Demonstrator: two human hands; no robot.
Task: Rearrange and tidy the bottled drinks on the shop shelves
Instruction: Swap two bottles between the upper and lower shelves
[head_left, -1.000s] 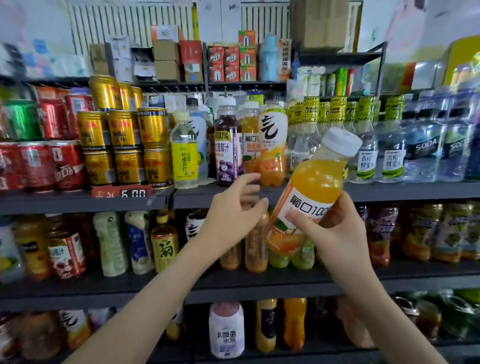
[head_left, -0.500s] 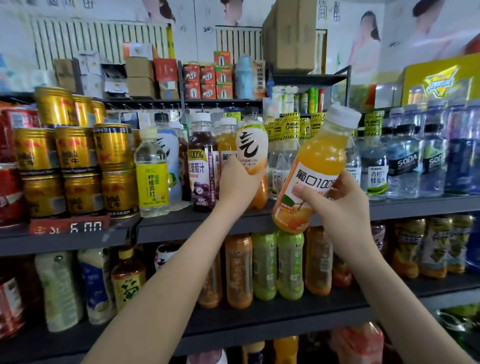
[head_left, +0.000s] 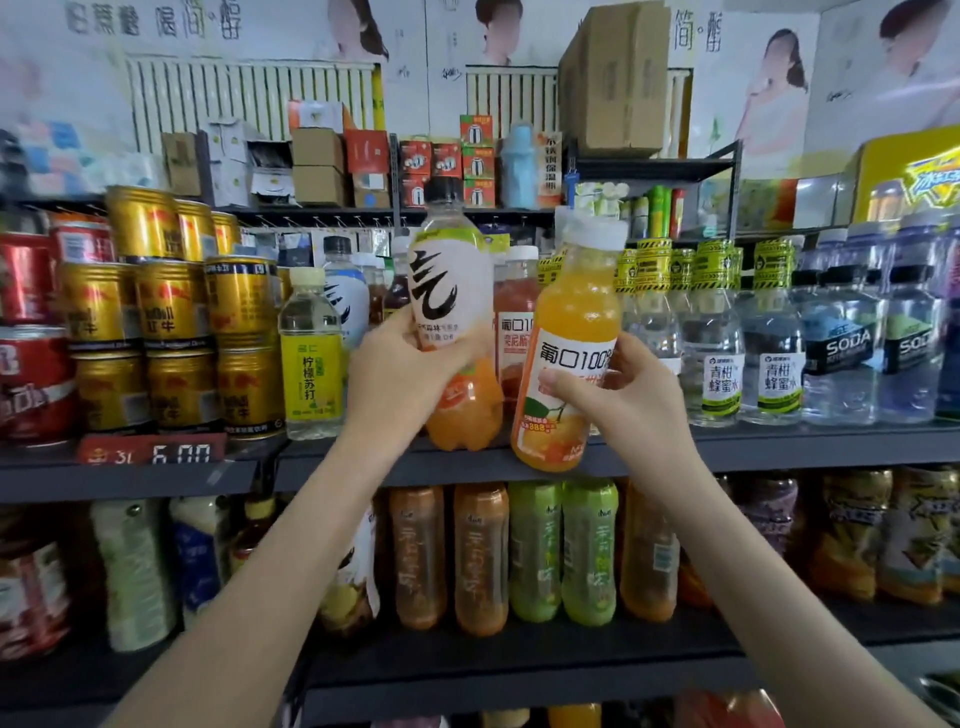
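Packed tight along the dark grey metal shelf (head_left: 779, 447): gold drink cans (head_left: 171, 306) to the left, clear plastic water bottles (head_left: 717, 353) to the right, little free room at the front edge. Likely fault: knocking over the pale yellow lemon soda bottle (head_left: 310, 353) or the red juice bottle (head_left: 514, 322) behind while swapping two bottles through one narrow gap. Second fault: dropping the white-capped orange juice bottle (head_left: 571, 364), held just off the shelf edge by the right hand (head_left: 639, 400), thumb across the label, fingers curled behind. Left hand (head_left: 395, 379) fingers wrapped round the white-labelled orange fizzy-drink bottle (head_left: 452, 312). Against half a second earlier: fizzy-drink bottle drawn forward out of its row and raised; juice bottle turned more upright.
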